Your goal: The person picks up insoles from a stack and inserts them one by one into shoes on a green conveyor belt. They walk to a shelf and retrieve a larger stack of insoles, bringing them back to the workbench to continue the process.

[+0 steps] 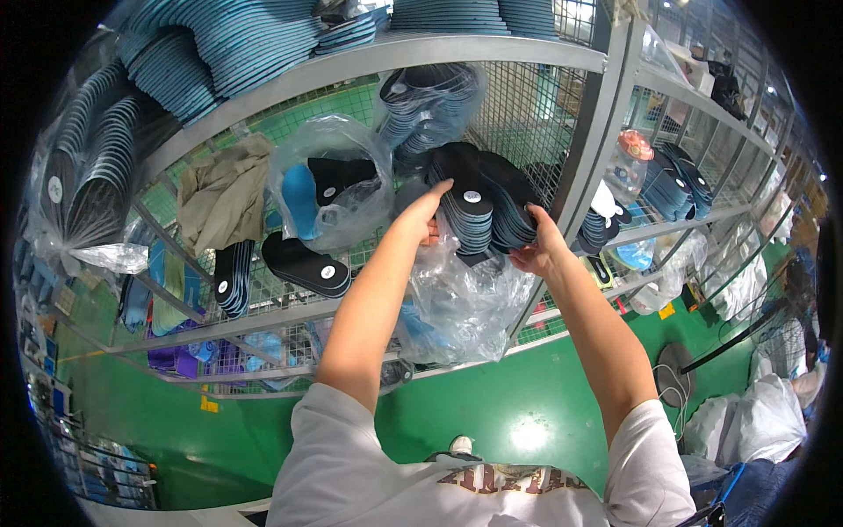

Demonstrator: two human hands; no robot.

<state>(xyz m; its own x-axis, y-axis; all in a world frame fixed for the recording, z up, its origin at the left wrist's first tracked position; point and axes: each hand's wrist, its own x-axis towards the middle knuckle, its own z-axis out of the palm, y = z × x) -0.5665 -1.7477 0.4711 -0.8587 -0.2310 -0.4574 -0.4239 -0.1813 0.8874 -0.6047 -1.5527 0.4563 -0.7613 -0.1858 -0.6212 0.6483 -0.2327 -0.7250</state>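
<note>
left hand (429, 213): grasping the left side of the paired black insole stacks (468, 213) | right hand (542, 245): grasping their right side, thumb high, fingers low | stacks: between both hands at the metal rack (594, 132), whether lifted unclear; clear plastic bag (470, 303) just in front | handling: even inward pressure should keep layers square, plastic away from fingers

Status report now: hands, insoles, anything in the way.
Left hand on outer side of left insole stack; right hand likewise on right insole stack. Stacks side by side, black tops up. Clear plastic bag close below, possibly in the way.
</note>
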